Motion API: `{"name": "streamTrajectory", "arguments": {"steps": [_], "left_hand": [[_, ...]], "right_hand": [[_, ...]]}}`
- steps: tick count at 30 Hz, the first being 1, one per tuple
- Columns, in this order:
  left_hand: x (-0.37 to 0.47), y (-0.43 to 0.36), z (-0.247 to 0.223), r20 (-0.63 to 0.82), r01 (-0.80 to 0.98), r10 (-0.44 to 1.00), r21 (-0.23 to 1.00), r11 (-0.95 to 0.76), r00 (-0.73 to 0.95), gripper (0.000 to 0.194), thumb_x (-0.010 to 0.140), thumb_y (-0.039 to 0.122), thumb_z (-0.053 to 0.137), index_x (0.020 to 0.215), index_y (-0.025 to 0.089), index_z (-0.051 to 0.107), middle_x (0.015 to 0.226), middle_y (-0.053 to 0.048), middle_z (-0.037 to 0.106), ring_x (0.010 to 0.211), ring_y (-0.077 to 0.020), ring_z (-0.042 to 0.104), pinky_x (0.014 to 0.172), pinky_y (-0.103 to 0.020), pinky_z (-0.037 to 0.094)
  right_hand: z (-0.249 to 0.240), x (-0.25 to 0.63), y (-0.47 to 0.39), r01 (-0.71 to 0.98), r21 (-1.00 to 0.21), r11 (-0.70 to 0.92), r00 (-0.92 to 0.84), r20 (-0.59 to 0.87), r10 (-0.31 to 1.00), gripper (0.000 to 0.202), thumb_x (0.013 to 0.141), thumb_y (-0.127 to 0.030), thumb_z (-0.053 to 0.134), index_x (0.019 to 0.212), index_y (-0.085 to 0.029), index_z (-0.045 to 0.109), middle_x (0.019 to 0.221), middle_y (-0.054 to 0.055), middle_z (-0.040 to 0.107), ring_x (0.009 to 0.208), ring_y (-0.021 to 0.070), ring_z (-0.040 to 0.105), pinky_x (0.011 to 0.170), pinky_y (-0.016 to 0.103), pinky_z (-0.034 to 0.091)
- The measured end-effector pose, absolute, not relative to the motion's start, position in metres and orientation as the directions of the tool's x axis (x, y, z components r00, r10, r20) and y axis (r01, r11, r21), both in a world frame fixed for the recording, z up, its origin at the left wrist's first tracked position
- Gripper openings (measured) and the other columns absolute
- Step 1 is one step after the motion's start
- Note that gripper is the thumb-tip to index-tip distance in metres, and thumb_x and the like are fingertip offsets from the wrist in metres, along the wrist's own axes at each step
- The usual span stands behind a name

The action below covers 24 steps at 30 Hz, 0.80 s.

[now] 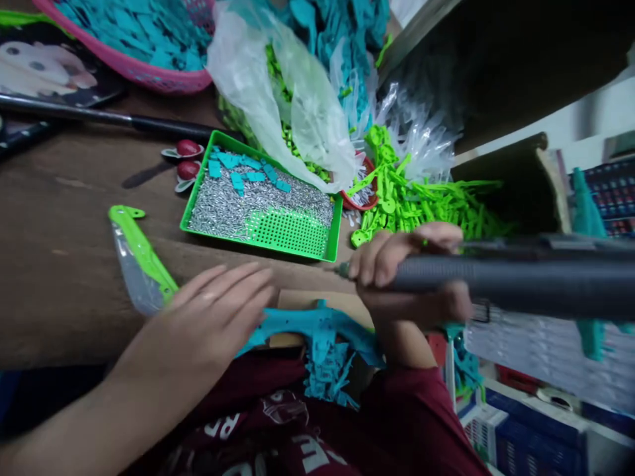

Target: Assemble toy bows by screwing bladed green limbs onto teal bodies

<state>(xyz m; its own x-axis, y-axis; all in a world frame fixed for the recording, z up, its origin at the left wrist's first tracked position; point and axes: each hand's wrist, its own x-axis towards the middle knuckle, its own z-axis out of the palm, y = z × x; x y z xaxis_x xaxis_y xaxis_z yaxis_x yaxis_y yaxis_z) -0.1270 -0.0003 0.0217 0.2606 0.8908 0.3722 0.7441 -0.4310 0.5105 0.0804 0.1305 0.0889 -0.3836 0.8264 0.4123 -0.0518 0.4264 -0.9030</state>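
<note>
My right hand (pixel 407 271) is wrapped round a dark electric screwdriver (pixel 520 274), whose tip points left over the table edge. My left hand (pixel 213 317) lies palm down with its fingers stretched out, beside a green-handled tool with a clear blade-shaped part (pixel 141 258). Between the hands, teal plastic parts (pixel 322 330) hang at the table edge in front of my lap; whether my left fingertips touch them is hard to tell. Beyond, a green tray (pixel 288 233) holds many small metal screws and several teal pieces.
A pink basket (pixel 133 71) of teal parts stands at the back left. Plastic bags (pixel 322 132), a small red bowl (pixel 374 192) and a heap of green parts (pixel 421 205) lie behind the tray. Two red balls (pixel 188 158) and a black rod (pixel 114 119) are at left.
</note>
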Motion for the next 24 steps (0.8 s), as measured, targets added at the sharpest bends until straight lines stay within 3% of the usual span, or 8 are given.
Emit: {"name": "streamTrajectory", "arguments": {"steps": [2, 4, 6, 9, 14, 17, 21, 24], "left_hand": [[-0.110, 0.057, 0.025, 0.348, 0.661, 0.818, 0.482, -0.575, 0.458, 0.035, 0.097, 0.015, 0.040, 0.119, 0.019, 0.067, 0.132, -0.006, 0.067, 0.130, -0.0261, 0.058, 0.107, -0.044, 0.045], [-0.089, 0.117, 0.025, 0.180, 0.704, 0.803, 0.399, -0.587, 0.568, 0.030, 0.094, 0.009, 0.043, 0.107, 0.015, 0.069, 0.117, -0.008, 0.071, 0.118, -0.0258, 0.063, 0.097, -0.039, 0.050], [-0.071, 0.165, 0.023, 0.071, 0.813, 0.863, 0.306, -0.496, 0.500, 0.024, 0.094, 0.013, 0.050, 0.111, 0.010, 0.067, 0.117, -0.013, 0.068, 0.113, -0.0298, 0.063, 0.088, -0.040, 0.052], [-0.053, 0.201, 0.016, 0.087, 0.853, 0.893, 0.268, -0.448, 0.442, 0.030, 0.093, 0.024, 0.057, 0.119, 0.009, 0.061, 0.127, -0.017, 0.061, 0.119, -0.0348, 0.058, 0.090, -0.044, 0.050], [-0.051, 0.207, 0.013, 0.042, 0.837, 0.879, 0.289, -0.465, 0.474, 0.025, 0.097, 0.025, 0.050, 0.116, 0.013, 0.062, 0.126, -0.014, 0.060, 0.104, -0.0262, 0.062, 0.086, -0.038, 0.049], [-0.069, 0.202, 0.018, -0.021, 0.791, 0.811, 0.234, -0.565, 0.585, 0.024, 0.100, 0.021, 0.043, 0.105, 0.014, 0.065, 0.110, -0.011, 0.064, 0.096, -0.0230, 0.063, 0.077, -0.034, 0.047], [-0.107, 0.183, 0.027, -0.081, 0.753, 0.749, 0.119, -0.647, 0.657, 0.021, 0.097, 0.017, 0.047, 0.089, 0.014, 0.067, 0.091, -0.009, 0.064, 0.079, -0.0205, 0.061, 0.064, -0.032, 0.043], [-0.119, 0.173, 0.027, -0.018, 0.726, 0.726, 0.053, -0.686, 0.687, 0.022, 0.098, 0.019, 0.047, 0.093, 0.013, 0.068, 0.099, -0.012, 0.067, 0.088, -0.0240, 0.064, 0.071, -0.035, 0.046]], "right_hand": [[0.092, 0.075, 0.154, -0.188, -0.856, 0.481, -0.245, 0.515, 0.821, 0.028, 0.087, -0.060, 0.054, 0.101, -0.036, 0.058, 0.049, -0.010, 0.039, 0.037, 0.0126, 0.040, 0.035, 0.026, 0.042], [0.090, 0.072, 0.168, -0.248, -0.845, 0.474, -0.180, 0.520, 0.835, 0.023, 0.088, -0.053, 0.053, 0.095, -0.032, 0.060, 0.049, -0.008, 0.038, 0.038, 0.0118, 0.039, 0.036, 0.024, 0.039], [0.087, 0.076, 0.172, -0.267, -0.851, 0.452, -0.161, 0.502, 0.850, 0.021, 0.088, -0.049, 0.054, 0.094, -0.030, 0.061, 0.049, -0.008, 0.039, 0.039, 0.0120, 0.040, 0.038, 0.024, 0.041], [0.082, 0.090, 0.169, -0.277, -0.834, 0.477, -0.146, 0.527, 0.837, 0.020, 0.086, -0.042, 0.054, 0.098, -0.028, 0.062, 0.049, -0.007, 0.044, 0.040, 0.0132, 0.042, 0.038, 0.026, 0.044], [0.078, 0.103, 0.162, -0.287, -0.840, 0.460, -0.144, 0.513, 0.847, 0.024, 0.083, -0.037, 0.054, 0.102, -0.026, 0.064, 0.049, -0.006, 0.049, 0.039, 0.0147, 0.045, 0.037, 0.027, 0.044], [0.076, 0.104, 0.159, -0.281, -0.849, 0.448, -0.176, 0.504, 0.846, 0.025, 0.084, -0.038, 0.057, 0.104, -0.026, 0.065, 0.051, -0.006, 0.052, 0.041, 0.0148, 0.047, 0.040, 0.029, 0.046], [0.071, 0.107, 0.158, -0.288, -0.862, 0.417, -0.222, 0.483, 0.847, 0.028, 0.084, -0.040, 0.061, 0.108, -0.026, 0.063, 0.056, -0.006, 0.055, 0.046, 0.0147, 0.051, 0.044, 0.030, 0.049], [0.067, 0.105, 0.163, -0.297, -0.866, 0.402, -0.202, 0.468, 0.860, 0.027, 0.085, -0.041, 0.061, 0.109, -0.027, 0.061, 0.056, -0.006, 0.054, 0.048, 0.0143, 0.054, 0.047, 0.029, 0.050]]}}
